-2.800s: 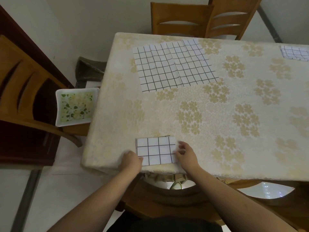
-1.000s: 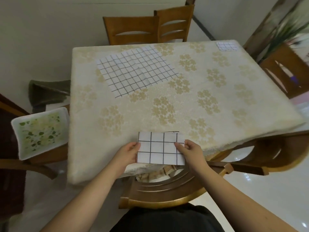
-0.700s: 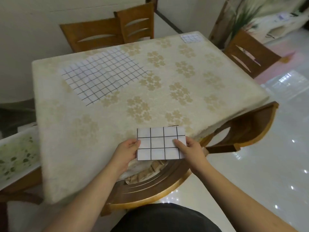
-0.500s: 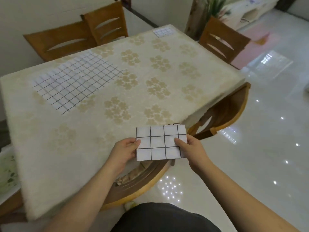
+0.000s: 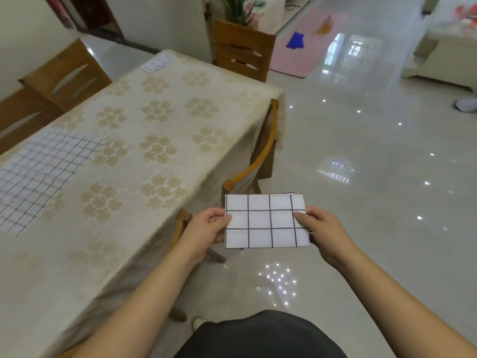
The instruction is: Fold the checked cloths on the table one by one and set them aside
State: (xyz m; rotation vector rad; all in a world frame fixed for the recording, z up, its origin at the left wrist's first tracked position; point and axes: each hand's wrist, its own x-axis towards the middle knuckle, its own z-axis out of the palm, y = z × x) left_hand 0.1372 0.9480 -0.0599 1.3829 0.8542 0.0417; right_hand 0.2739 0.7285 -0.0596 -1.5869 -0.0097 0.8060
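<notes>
- Since the earlier frames, the folded checked cloth (image 5: pixel 265 221) had left the counter (image 5: pixel 144 140) and was carried out to the right, over the shiny floor (image 5: pixel 361 177), as the view swung round toward the room.
- Both hands held it level in the air: the left hand (image 5: pixel 206 228) pinched its left edge, thumb on top, and the right hand (image 5: pixel 320 228) pinched its right edge the same way, the fingers of each clamped on the cloth.
- To set it aside well, the person would probably need to keep both pinches firm so the layers stayed stacked, carry it flat, and lay it squarely down before letting go.
- Three checked cloths showed: the folded one in the hands, one unfolded cloth (image 5: pixel 38 171) spread flat at the counter's left side, and one small folded cloth (image 5: pixel 157 63) at the far corner.
- Four wooden chairs appeared around the counter, and one pink mat (image 5: pixel 307 47) lay on the floor beyond.
</notes>
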